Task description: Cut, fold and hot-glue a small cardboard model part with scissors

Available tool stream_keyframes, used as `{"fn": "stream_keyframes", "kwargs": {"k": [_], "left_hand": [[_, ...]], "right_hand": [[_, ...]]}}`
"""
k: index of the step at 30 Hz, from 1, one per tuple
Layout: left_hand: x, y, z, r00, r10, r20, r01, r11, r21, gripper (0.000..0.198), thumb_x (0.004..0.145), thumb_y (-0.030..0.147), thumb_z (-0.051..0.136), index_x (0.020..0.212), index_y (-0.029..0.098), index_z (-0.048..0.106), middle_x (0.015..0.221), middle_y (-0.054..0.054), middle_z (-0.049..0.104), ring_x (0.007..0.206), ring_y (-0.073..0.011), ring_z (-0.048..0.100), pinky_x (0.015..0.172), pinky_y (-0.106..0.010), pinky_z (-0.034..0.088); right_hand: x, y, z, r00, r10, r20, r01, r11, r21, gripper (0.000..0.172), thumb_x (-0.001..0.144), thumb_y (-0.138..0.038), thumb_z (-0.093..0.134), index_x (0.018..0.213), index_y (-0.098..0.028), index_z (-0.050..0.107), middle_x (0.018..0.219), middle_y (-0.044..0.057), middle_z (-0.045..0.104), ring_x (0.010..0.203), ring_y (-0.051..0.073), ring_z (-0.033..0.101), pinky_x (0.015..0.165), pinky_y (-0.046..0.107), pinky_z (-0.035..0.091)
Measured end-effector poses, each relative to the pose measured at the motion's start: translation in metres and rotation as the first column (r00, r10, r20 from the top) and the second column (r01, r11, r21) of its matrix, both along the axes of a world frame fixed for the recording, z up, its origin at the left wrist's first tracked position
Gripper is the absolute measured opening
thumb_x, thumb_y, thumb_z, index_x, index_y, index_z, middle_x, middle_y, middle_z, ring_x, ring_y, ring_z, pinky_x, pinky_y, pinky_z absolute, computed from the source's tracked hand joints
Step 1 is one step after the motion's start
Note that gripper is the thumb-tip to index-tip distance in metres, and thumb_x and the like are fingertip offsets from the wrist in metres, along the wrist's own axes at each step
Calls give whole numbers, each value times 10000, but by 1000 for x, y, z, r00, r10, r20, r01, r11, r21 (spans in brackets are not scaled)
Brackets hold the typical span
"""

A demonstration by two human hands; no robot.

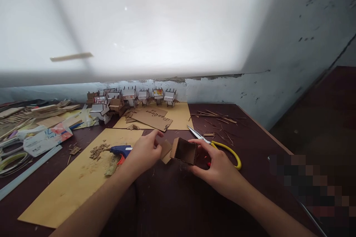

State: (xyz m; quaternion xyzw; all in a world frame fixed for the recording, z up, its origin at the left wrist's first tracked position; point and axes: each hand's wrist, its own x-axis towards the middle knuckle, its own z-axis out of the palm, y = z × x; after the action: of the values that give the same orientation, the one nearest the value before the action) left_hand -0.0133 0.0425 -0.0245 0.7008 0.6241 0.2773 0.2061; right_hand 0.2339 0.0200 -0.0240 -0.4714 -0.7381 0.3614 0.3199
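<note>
My right hand (218, 161) grips a small open cardboard box (187, 151) from its right side, thumb below and fingers above. The box's dark hollow inside faces me. To its left is a small flat cardboard piece (166, 152). My left hand (146, 150) is beside that piece, with index finger and thumb apart; whether the thumb touches it I cannot tell. Behind my left hand lies a blue glue gun (121, 150) with an orange trigger. Scissors (225, 148) with yellow handles lie partly hidden behind my right hand.
Small cardboard scraps (98, 150) lie on a yellow sheet (69, 181) at left. Several small cardboard models (144, 97) stand along the wall, behind printed cardboard (152, 116). Thin strips (217, 115) lie at back right. Rolls of tape (13, 159) and wrappers (46, 140) crowd the left.
</note>
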Motion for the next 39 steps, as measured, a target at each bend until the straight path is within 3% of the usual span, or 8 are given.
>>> {"fn": "stream_keyframes", "kwargs": {"k": [8,14,18,21,25,29,33,39], "left_hand": [[5,-8,22,968,-175,180,180,984,-10,380,1012,456,442,1193,227,686,1187,-94,734,1128,-266,676,970,-413,526],[5,-41,44,673,-367,642,555,825,-111,766,740,283,858,1430,312,526,1293,-67,681,1169,-271,669,938,-347,560],[-15,-76,32,718,-233,656,399,910,-114,609,757,356,836,1318,262,620,1184,-53,730,1085,-276,694,913,-347,568],[-47,-106,8,793,113,599,-25,988,-154,580,765,538,779,1248,232,683,1201,-73,758,1128,-344,697,964,-420,569],[-89,-136,-27,680,587,439,-577,798,-173,635,837,677,629,1302,243,633,1286,-86,737,1292,-399,616,1102,-554,481],[-103,-145,-47,618,580,531,-581,792,-188,656,951,713,395,1253,182,634,1215,-131,762,1222,-350,682,1109,-502,504],[-101,-144,-54,749,568,343,-572,814,-101,679,917,704,480,1355,195,578,1454,-134,632,1474,-378,450,1161,-510,449],[-103,-143,-52,837,482,259,-461,876,-139,750,907,736,433,1411,186,501,1450,-152,630,1408,-368,535,1112,-498,485]], "right_hand": [[-2,0,-4,980,-12,-198,15,1000,12,535,861,-282,769,1356,-307,568,952,-30,687,820,155,635,749,284,527],[-8,-13,0,933,200,-299,-225,973,-50,591,860,-400,807,1385,-279,563,952,-7,676,824,157,614,748,286,515],[-16,-23,8,955,264,-132,-274,960,-59,743,858,-304,787,1516,-308,442,920,-31,650,799,145,623,738,267,520],[-32,-23,16,951,258,169,-264,965,8,495,880,-232,711,1363,-267,608,923,-21,681,782,132,648,736,245,517],[-80,-13,20,882,202,426,-262,961,88,178,943,-299,605,896,-215,754,901,30,747,831,191,693,731,297,496],[-147,-3,15,808,200,554,-268,963,42,345,948,-480,603,822,-194,747,869,78,763,874,266,725,731,352,529],[-194,6,11,718,181,672,-224,974,-23,375,990,-516,615,1033,-158,719,1069,82,741,968,228,708,855,427,572],[-213,20,11,635,177,752,-185,980,-75,344,1002,-452,641,1198,-172,678,1200,87,703,1032,230,694,901,448,578]]}}
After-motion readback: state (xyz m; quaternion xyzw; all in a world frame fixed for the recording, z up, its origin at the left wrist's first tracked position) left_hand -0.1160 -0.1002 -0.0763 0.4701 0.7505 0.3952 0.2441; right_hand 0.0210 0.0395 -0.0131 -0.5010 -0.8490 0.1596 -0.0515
